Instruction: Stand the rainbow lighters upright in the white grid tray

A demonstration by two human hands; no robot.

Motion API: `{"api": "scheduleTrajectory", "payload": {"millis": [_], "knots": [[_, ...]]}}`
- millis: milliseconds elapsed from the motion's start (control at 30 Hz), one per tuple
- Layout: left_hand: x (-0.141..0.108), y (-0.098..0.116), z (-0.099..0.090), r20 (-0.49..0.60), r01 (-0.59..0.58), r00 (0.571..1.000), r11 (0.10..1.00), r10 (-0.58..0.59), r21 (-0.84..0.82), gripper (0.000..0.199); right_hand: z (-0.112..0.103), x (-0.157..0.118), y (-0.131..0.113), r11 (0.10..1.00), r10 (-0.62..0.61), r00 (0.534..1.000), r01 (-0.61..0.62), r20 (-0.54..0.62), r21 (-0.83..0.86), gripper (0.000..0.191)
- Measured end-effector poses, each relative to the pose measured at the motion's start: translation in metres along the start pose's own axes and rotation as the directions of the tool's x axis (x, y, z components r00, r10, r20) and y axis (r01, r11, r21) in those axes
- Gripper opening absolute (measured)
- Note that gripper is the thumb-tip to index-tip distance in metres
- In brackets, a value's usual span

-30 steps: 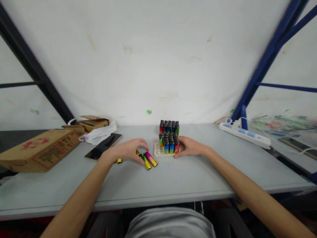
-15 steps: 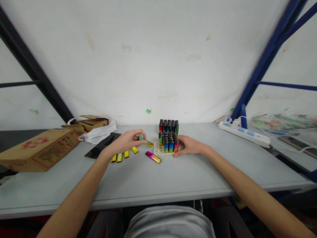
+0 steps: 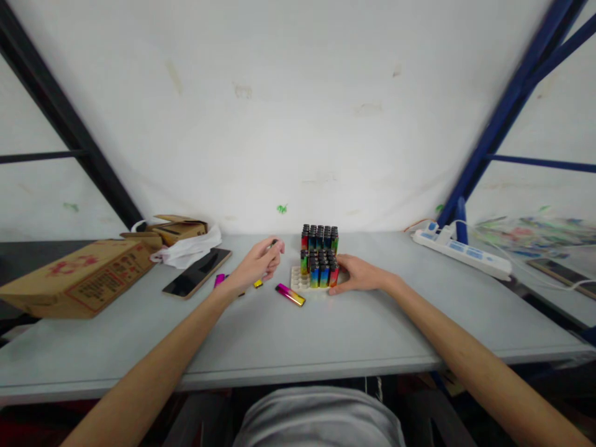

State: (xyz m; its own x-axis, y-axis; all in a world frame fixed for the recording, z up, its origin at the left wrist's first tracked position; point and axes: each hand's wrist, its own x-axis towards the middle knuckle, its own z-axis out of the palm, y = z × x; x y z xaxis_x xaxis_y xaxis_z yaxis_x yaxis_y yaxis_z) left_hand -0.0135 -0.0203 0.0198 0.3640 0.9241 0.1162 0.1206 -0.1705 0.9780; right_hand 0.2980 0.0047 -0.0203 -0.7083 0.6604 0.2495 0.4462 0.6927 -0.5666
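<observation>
My left hand [image 3: 258,264] is closed around a lighter, whose dark top [image 3: 274,241] pokes out by the thumb; the rest is hidden in the fingers. A white tray [image 3: 300,284] with round holes holds several upright coloured lighters [image 3: 323,273]; its left part has bare holes. My right hand [image 3: 356,273] rests against the right side of this group, thumb at the front corner and fingers behind. Just left of the tray's front, a pink and yellow lighter [image 3: 290,295] lies flat. More lighters lie partly hidden under my left forearm.
Behind the tray stands a second group of upright lighters [image 3: 319,236]. To the left are a phone [image 3: 198,273], a white plastic bag [image 3: 189,249] and cardboard boxes [image 3: 88,273]. A power strip [image 3: 460,251] with cables lies at the right on the grey table [image 3: 363,335].
My left hand has moved slightly right and turned the lighter upright, closing more around it. Its forearm now covers more of the loose lighters. My right hand keeps its place against the group.
</observation>
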Motion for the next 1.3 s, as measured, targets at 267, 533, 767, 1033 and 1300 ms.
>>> {"api": "scheduleTrajectory", "payload": {"millis": [267,533,767,1033,1300], "knots": [[0.007,-0.004,0.006,-0.012,0.189,0.982,0.981,-0.19,-0.051,0.051,0.0,-0.001,0.0,1.0,0.01,1.0,-0.009,0.014,-0.028,0.075],[0.002,-0.003,0.013,-0.1,0.105,0.99,0.994,-0.101,0.034,0.044,-0.001,0.0,-0.002,1.0,0.016,1.0,-0.016,0.007,-0.024,0.074],[0.007,-0.014,0.011,-0.054,0.076,0.995,0.994,-0.081,-0.08,0.043,-0.001,0.0,-0.002,0.999,0.017,1.0,-0.016,0.018,-0.032,0.077],[0.0,-0.013,0.019,-0.039,-0.219,0.969,0.92,0.245,0.326,0.029,0.0,0.0,-0.003,1.0,0.007,1.0,-0.007,0.003,-0.003,0.076],[0.0,-0.013,0.017,0.096,-0.335,0.94,0.836,0.327,0.435,0.033,0.0,0.0,-0.004,1.0,-0.002,1.0,0.002,0.005,-0.006,0.076]]}}
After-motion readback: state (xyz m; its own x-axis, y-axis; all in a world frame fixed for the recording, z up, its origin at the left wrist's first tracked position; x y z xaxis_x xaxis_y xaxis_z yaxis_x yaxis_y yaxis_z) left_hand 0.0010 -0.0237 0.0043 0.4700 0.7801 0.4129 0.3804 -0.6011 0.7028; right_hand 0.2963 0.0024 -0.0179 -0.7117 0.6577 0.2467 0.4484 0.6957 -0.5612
